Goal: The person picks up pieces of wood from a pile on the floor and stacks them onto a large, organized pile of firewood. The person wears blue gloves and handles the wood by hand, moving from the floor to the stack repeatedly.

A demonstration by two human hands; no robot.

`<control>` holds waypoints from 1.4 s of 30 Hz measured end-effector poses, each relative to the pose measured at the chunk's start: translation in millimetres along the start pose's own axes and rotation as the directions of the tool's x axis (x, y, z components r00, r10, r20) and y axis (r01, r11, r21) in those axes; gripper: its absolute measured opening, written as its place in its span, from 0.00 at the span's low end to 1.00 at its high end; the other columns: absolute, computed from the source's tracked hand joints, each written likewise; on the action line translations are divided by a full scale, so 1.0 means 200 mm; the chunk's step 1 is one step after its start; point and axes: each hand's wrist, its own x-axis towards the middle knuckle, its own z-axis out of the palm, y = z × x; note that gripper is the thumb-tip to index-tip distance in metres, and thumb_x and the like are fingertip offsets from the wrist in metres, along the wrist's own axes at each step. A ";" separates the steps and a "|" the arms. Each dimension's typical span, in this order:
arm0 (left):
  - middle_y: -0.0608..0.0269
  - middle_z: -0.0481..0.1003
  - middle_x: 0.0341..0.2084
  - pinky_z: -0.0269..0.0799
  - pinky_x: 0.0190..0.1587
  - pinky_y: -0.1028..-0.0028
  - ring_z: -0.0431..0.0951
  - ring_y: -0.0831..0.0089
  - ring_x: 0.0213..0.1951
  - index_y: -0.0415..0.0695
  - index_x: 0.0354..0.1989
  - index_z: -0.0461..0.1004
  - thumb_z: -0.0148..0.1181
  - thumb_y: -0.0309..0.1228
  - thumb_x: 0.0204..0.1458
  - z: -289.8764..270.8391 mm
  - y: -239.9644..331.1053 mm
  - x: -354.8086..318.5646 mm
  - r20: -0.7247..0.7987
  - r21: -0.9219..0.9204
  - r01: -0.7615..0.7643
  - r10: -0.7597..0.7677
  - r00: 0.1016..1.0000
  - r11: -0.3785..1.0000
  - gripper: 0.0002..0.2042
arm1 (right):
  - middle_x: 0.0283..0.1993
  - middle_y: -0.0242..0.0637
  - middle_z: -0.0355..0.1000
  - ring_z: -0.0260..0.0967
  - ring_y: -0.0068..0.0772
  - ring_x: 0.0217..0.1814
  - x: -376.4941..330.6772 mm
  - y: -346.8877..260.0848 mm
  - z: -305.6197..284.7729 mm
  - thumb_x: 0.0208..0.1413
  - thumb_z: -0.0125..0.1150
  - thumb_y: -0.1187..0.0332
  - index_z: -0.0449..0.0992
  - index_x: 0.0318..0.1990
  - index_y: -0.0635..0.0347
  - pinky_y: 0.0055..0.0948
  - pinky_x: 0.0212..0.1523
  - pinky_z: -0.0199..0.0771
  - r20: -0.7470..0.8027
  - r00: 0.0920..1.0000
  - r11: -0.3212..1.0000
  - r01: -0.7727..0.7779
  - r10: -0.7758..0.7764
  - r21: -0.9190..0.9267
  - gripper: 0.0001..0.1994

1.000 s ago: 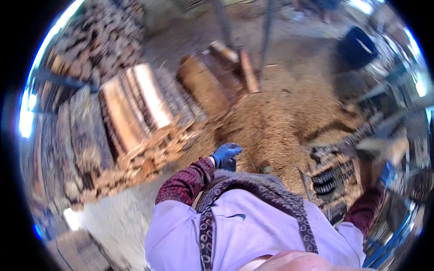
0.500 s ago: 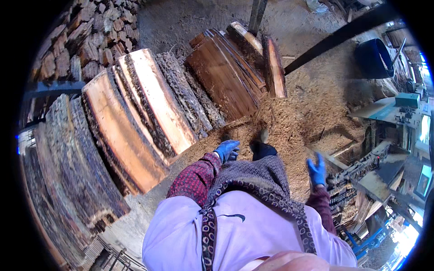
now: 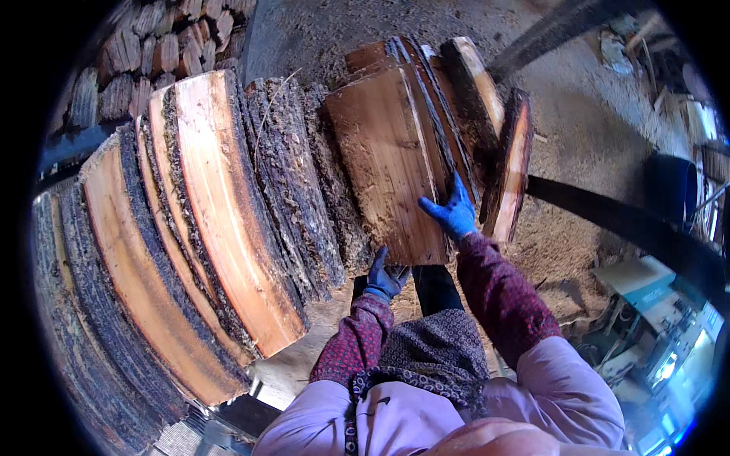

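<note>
A brown wooden slab (image 3: 391,163) leans upright in a row of cut slabs with bark edges. My right hand (image 3: 454,210), in a blue glove, rests with spread fingers on the slab's right edge. My left hand (image 3: 382,277), also blue-gloved, is at the slab's lower edge; I cannot tell if it grips the wood. More slabs (image 3: 475,95) stand right behind this one, and a narrow slab (image 3: 511,163) leans at the right end.
A long row of larger orange-faced slabs (image 3: 220,205) fills the left. Stacked firewood (image 3: 144,53) lies at the upper left. Sawdust (image 3: 566,243) covers the ground to the right, crossed by a dark beam (image 3: 631,224). A dark bin (image 3: 669,186) and machinery (image 3: 654,319) stand at the right.
I have moved closer to the slabs. My right hand rose from beside my body onto the brown slab's edge, and my left hand moved to its lower edge.
</note>
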 end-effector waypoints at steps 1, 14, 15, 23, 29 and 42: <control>0.62 0.78 0.52 0.69 0.62 0.50 0.75 0.57 0.57 0.53 0.58 0.76 0.66 0.49 0.54 0.05 -0.03 0.03 0.074 -0.082 0.014 -0.008 0.997 0.997 0.24 | 0.69 0.59 0.61 0.59 0.53 0.72 0.01 0.02 0.00 0.40 0.78 0.41 0.49 0.74 0.68 0.41 0.70 0.61 0.044 0.999 0.991 -0.013 0.007 0.131 0.61; 0.58 0.68 0.65 0.61 0.69 0.59 0.66 0.57 0.65 0.47 0.68 0.64 0.48 0.45 0.66 -0.26 -0.07 0.56 0.386 0.138 -0.382 0.306 0.871 0.914 0.25 | 0.72 0.51 0.59 0.57 0.43 0.73 -0.06 0.02 0.21 0.42 0.80 0.58 0.46 0.74 0.69 0.38 0.73 0.55 0.461 0.876 0.774 -0.192 -0.142 0.604 0.57; 0.59 0.69 0.63 0.63 0.68 0.59 0.68 0.56 0.64 0.47 0.68 0.65 0.49 0.45 0.66 -0.21 -0.07 0.50 0.364 -0.168 -0.087 0.144 0.920 0.982 0.25 | 0.72 0.52 0.60 0.58 0.43 0.73 -0.05 0.05 0.20 0.42 0.79 0.58 0.47 0.74 0.69 0.38 0.73 0.55 0.462 0.877 0.799 -0.183 -0.130 0.572 0.56; 0.60 0.77 0.55 0.68 0.61 0.53 0.75 0.59 0.57 0.51 0.66 0.66 0.45 0.63 0.62 0.17 -0.29 -0.38 -0.010 0.613 0.122 -0.146 0.989 0.781 0.34 | 0.68 0.46 0.65 0.62 0.37 0.68 -0.10 0.17 -0.45 0.47 0.76 0.60 0.53 0.73 0.68 0.34 0.68 0.62 0.642 0.765 0.831 -0.325 -0.050 0.452 0.49; 0.59 0.77 0.55 0.72 0.59 0.58 0.79 0.60 0.52 0.46 0.64 0.70 0.58 0.58 0.57 0.27 -0.11 -0.42 0.249 0.464 -0.166 0.052 0.967 0.870 0.33 | 0.64 0.38 0.68 0.66 0.30 0.63 -0.76 0.31 -0.83 0.52 0.73 0.62 0.52 0.74 0.64 0.30 0.62 0.69 0.849 0.523 0.661 -0.664 0.076 0.350 0.45; 0.61 0.76 0.55 0.71 0.60 0.66 0.76 0.67 0.55 0.44 0.64 0.68 0.54 0.52 0.64 0.61 -0.22 -0.52 0.672 0.456 -0.363 -0.046 0.739 0.813 0.28 | 0.71 0.47 0.61 0.58 0.39 0.73 -1.69 -0.14 -0.83 0.47 0.76 0.61 0.49 0.75 0.67 0.39 0.73 0.56 0.147 0.989 0.735 -0.081 -0.025 0.673 0.52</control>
